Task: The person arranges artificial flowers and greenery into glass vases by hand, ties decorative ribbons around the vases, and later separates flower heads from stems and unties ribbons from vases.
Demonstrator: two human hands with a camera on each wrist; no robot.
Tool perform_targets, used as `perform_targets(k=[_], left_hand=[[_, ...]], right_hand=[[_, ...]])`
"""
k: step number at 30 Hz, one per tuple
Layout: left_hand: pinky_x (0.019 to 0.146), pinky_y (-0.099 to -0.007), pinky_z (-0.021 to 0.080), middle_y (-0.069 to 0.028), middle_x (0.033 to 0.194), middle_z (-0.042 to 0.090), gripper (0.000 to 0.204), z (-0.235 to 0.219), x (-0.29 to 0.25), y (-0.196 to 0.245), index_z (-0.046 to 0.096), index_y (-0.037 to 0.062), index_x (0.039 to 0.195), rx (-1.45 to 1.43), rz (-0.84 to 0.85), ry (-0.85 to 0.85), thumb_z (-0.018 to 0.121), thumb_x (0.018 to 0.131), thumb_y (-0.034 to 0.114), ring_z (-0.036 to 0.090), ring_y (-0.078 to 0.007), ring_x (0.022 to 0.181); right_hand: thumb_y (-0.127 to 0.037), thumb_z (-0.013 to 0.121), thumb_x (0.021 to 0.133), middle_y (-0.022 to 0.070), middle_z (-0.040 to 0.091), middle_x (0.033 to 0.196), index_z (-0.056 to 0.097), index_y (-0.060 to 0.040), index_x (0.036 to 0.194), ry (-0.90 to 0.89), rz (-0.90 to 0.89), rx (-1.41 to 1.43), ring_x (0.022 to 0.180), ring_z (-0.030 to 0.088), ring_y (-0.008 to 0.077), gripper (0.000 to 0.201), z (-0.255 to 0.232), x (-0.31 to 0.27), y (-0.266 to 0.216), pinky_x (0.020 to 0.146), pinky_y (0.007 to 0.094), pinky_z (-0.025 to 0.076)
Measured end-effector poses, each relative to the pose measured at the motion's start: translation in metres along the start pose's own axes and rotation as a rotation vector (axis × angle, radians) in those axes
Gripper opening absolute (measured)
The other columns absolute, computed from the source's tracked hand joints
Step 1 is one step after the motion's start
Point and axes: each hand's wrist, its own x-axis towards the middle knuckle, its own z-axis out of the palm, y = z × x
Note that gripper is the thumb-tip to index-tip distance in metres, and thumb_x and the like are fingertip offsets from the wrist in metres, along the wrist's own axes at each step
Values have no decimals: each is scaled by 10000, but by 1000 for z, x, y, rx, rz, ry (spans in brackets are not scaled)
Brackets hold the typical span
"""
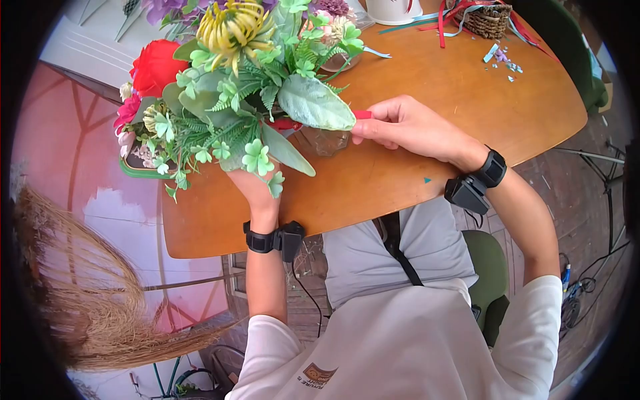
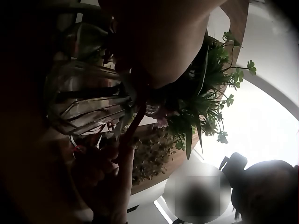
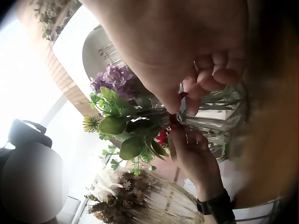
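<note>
A bunch of artificial flowers [image 1: 240,80] stands in a clear glass vase [image 1: 323,141] that leans on the wooden table [image 1: 433,87]. A red ribbon [image 1: 362,115] runs round the vase neck. My right hand [image 1: 373,127] pinches the ribbon's end just right of the leaves. My left hand [image 1: 257,193] reaches under the foliage, its fingers hidden in the head view. In the right wrist view the left hand's fingers [image 3: 180,137] meet the right hand's fingertips [image 3: 187,100] at the ribbon [image 3: 174,118] by the vase [image 3: 219,116]. The left wrist view shows the vase [image 2: 88,102] and a red strand [image 2: 133,123].
A wicker basket [image 1: 487,20] with loose ribbons and a white jug [image 1: 393,10] stand at the table's far edge, with paper scraps [image 1: 503,60] near them. A green-rimmed tray [image 1: 137,167] lies under the flowers at left. Dried grass [image 1: 87,293] hangs beside the table.
</note>
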Motion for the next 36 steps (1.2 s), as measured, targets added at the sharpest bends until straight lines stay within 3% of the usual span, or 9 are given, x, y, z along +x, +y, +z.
perform_targets(k=[6,9,10,13,14,21,28,34,36], left_hand=[[530,-224,424,-32,691,645,97,3,-1,-6,656,6,951,215,175,46,630,967,99,579,-77,586],[528,-227,408,-37,711,660,123,5,0,-7,657,-10,980,90,144,59,636,971,110,561,-80,577],[593,-254,450,-53,811,696,146,-2,3,-12,670,-27,1043,493,329,24,633,976,98,593,-102,665],[726,-288,507,-78,978,710,204,-4,-1,-20,659,-41,1148,519,427,26,614,981,68,637,-133,823],[855,-314,520,-89,1107,687,281,-11,-5,-17,625,-42,1250,687,346,-9,599,984,48,649,-160,964],[798,-288,545,-81,1056,698,280,-21,-6,-35,627,-29,1233,232,112,42,633,965,52,670,-146,896],[774,-273,549,-85,1036,704,252,-12,-6,-33,632,-38,1200,380,178,103,635,969,62,674,-138,871],[837,-297,536,-99,1067,704,262,-12,-1,-39,621,-54,1228,100,60,172,556,1021,93,667,-154,925],[868,-309,520,-105,1101,698,301,-7,-5,-21,602,-68,1255,469,210,8,508,1047,129,659,-160,970]], right_hand=[[-438,639,989,-92,500,656,755,-70,907,33,-19,183,593,371,13,394,0,0,0,533,218,306],[-410,659,981,-81,538,686,757,-65,915,24,54,100,635,419,14,365,-1,-4,-4,560,216,339],[-392,671,975,-80,557,701,757,-60,916,11,13,105,647,436,16,348,2,-5,-1,572,219,352],[-332,702,958,-73,588,704,756,-48,896,-23,-1,88,648,464,25,296,4,-6,-1,590,228,372],[-323,705,955,-67,575,682,748,-44,872,-31,12,55,633,451,28,295,4,-8,-3,581,237,368],[-284,729,933,-30,534,618,697,-18,779,-76,-2,-58,583,417,48,309,7,-10,-4,528,276,347],[-259,739,924,2,528,592,685,2,766,-16,-22,-115,566,426,62,310,5,-10,-4,525,290,371],[-260,738,921,18,528,587,678,16,770,-5,-51,-176,562,430,78,320,6,-9,-5,532,299,395],[-263,740,917,22,528,584,683,17,776,18,-71,-207,557,428,84,318,6,-9,-5,535,303,402]])
